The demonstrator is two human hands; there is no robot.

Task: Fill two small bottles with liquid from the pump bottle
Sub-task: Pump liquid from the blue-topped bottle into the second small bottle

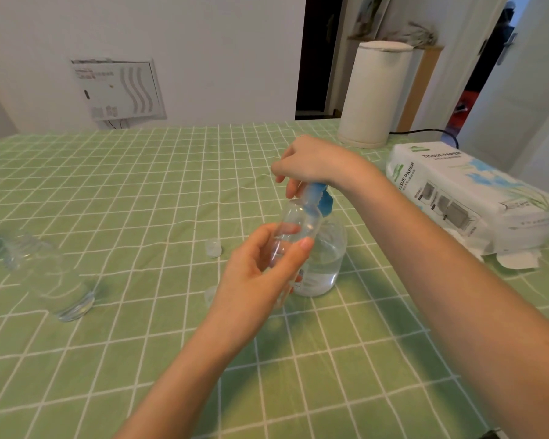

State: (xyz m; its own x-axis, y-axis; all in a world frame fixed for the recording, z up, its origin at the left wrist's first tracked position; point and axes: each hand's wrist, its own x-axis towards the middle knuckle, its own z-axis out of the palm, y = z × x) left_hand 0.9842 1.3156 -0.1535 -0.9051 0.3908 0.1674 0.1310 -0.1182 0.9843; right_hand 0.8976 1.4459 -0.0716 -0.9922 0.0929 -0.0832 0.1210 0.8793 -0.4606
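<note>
My left hand (260, 274) grips a small clear bottle (298, 223), tilted, its open mouth raised to the blue pump head (320, 198). The pump bottle (325, 261) stands on the green checked cloth, holding clear liquid in its lower half. My right hand (311, 161) rests on top of the pump head, fingers curled down over the nozzle. A small clear cap (213, 247) lies on the cloth to the left of the pump bottle. A second clear cap (210, 294) shows just beside my left hand.
A clear bottle (49, 277) lies on its side at the left. A tissue paper pack (469, 191) sits at the right edge, and a white cylinder appliance (373, 93) stands behind it with a black cord. The green checked tablecloth (140, 185) covers the table.
</note>
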